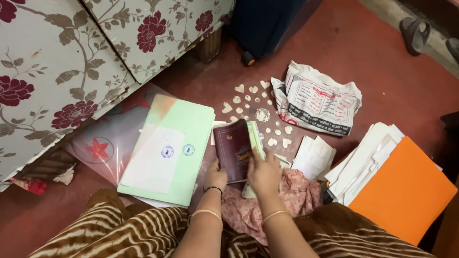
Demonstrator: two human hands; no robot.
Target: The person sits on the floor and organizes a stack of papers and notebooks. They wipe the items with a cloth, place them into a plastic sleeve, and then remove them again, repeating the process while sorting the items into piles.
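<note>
A dark maroon booklet (231,149) lies on the red floor in front of my knees. My left hand (215,176) grips its lower left edge. My right hand (263,171) rests on its right side, fingers over pale green papers (255,136) tucked beside it. Both wrists wear bangles. A pink patterned cloth (291,193) is bunched under my right hand.
A light green folder (184,157) with a white sheet lies at left on a clear plastic sleeve. Small cream heart shapes (248,102) are scattered ahead. A crumpled printed bag (318,102), a white paper stack (363,157), an orange folder (406,191) and a floral cabinet (62,71) surround me.
</note>
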